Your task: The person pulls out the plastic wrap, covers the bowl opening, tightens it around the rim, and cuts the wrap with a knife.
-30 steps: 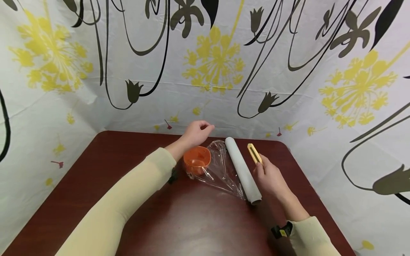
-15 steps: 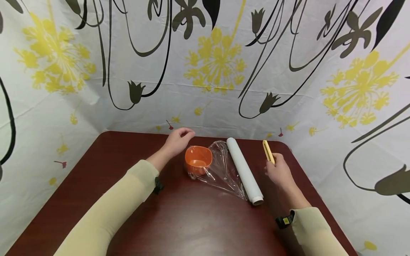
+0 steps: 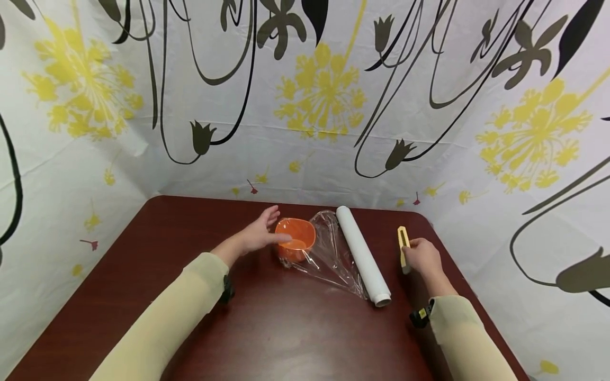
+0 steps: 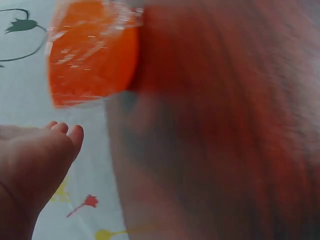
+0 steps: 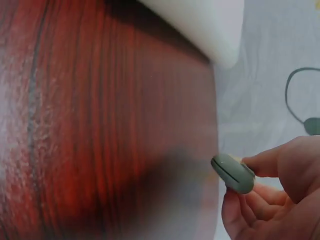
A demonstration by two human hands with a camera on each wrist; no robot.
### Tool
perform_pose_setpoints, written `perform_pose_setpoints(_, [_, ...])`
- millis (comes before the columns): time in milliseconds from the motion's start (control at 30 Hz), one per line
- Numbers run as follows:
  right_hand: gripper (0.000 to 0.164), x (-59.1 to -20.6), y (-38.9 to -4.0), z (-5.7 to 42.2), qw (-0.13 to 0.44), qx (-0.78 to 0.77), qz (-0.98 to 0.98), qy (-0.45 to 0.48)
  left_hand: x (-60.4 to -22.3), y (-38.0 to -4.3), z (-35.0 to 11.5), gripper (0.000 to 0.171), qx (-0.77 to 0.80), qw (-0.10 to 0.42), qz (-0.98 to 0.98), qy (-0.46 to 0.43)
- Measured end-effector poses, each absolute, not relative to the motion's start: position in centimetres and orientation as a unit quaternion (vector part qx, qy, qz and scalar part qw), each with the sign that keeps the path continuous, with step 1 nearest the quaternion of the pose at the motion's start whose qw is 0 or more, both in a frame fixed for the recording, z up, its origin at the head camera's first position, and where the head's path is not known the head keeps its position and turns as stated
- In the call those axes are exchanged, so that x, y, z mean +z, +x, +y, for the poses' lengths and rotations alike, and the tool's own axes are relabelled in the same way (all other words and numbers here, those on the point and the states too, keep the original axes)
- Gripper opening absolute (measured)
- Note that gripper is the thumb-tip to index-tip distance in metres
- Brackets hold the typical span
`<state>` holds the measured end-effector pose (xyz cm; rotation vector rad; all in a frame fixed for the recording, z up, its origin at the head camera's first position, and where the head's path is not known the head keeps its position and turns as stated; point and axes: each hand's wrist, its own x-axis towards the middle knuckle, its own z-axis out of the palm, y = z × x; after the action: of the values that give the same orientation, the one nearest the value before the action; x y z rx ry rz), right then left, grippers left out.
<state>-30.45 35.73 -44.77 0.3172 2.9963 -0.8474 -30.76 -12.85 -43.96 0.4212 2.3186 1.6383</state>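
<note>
An orange cup [image 3: 295, 241] stands on the dark red table [image 3: 286, 328], partly covered by clear plastic film [image 3: 331, 254] pulled from a white roll [image 3: 362, 254] lying to its right. My left hand [image 3: 259, 233] is open, fingers straight, at the cup's left rim; the left wrist view shows the film-covered cup [image 4: 92, 50] just beyond my fingertips [image 4: 65, 132]. My right hand [image 3: 421, 256] pinches a yellow slide cutter [image 3: 403, 243] low over the table, right of the roll. In the right wrist view the fingers [image 5: 280, 180] hold its grey end [image 5: 232, 172].
A white curtain with yellow flowers and black stems [image 3: 324, 106] walls in the table on three sides. The table's right edge [image 3: 457, 275] lies close to my right hand. The roll's near end [image 3: 381, 299] points toward me.
My left hand came down from behind the cup and opened at its left rim. My right hand carried the yellow cutter rightward and down to the table, away from the roll.
</note>
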Motion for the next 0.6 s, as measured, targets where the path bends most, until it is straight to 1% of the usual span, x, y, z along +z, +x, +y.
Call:
perform_pose_setpoints(167, [0.045,-45.7,-30.8,36.4,0.017,-0.241,0.965,0.098,-45.7,-30.6,-12.6,0.137,0.539,0.159,0.814,0.147])
perform_pose_setpoints(267, [0.044,-45.9,-30.7,36.5,0.034,-0.221,0.970,0.099,-46.3,-30.7,-12.5,0.145,0.532,0.162,0.819,0.141])
perform_pose_setpoints(400, [0.042,-46.0,-30.6,36.6,0.056,-0.201,0.972,0.104,-46.7,-30.8,-12.5,0.148,0.526,0.166,0.822,0.144])
perform_pose_setpoints(600, [0.042,-45.9,-30.7,36.6,0.066,-0.181,0.976,0.104,-47.0,-31.0,-12.5,0.146,0.529,0.163,0.821,0.143])
